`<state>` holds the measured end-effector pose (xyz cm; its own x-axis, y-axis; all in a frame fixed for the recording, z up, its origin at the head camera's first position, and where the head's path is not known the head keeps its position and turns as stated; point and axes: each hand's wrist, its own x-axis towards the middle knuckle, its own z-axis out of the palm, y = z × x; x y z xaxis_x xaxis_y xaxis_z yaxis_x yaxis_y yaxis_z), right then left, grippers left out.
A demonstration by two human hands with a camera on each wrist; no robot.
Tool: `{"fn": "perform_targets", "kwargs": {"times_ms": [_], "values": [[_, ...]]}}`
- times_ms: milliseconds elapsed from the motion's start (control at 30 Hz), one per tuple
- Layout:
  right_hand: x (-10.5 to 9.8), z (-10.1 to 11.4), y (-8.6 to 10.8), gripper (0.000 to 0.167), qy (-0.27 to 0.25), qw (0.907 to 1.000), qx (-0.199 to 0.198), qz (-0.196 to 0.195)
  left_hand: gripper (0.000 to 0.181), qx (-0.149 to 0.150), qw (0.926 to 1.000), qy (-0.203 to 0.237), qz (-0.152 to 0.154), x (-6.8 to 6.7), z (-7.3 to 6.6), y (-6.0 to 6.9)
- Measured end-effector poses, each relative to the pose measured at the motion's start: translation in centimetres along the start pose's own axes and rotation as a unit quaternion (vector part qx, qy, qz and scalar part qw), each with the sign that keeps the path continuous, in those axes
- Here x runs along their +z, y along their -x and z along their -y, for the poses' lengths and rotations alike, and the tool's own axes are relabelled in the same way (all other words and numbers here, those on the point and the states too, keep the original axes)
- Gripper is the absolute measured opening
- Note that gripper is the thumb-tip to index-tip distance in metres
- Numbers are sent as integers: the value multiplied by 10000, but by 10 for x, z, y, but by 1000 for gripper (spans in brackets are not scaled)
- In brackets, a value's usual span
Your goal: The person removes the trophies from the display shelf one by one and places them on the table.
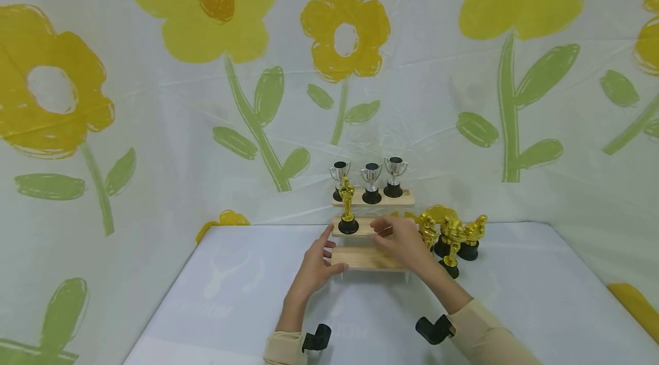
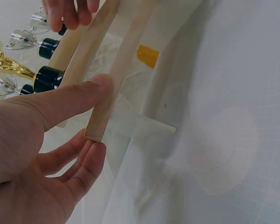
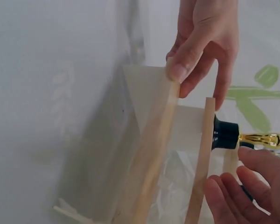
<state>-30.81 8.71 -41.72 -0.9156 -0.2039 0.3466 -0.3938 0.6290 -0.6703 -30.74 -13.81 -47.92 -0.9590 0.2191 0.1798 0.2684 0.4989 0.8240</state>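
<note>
A tiered wooden display shelf (image 1: 362, 258) stands on the table. My left hand (image 1: 313, 265) holds the left end of its lowest board, thumb (image 2: 95, 88) on the front edge and fingers around the end. On the left of the middle board stands a gold figure trophy (image 1: 347, 199) with a black base (image 3: 225, 134), upright. My right hand (image 1: 404, 241) hovers over that board to the right of the trophy, its fingers (image 3: 224, 196) loosely bent with nothing between them. Three silver trophy cups (image 1: 371, 174) stand on the top board.
Several gold trophies (image 1: 454, 232) with black bases stand close together on the table, right of the shelf and partly behind my right hand. A white cloth (image 1: 231, 273) covers the table. Behind it hangs a flower-printed curtain (image 1: 412, 96).
</note>
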Motion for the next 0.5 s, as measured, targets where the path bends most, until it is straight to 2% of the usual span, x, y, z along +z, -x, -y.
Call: {"fn": "perform_targets", "kwargs": {"times_ms": [233,500], "values": [[11,6,-19,23,60,10000,-2,-66,96,124,9999,-4,9,-2,0,1],[23,14,-36,34,-17,10000,77,-46,95,105,9999,-22,16,-2,0,2]]}}
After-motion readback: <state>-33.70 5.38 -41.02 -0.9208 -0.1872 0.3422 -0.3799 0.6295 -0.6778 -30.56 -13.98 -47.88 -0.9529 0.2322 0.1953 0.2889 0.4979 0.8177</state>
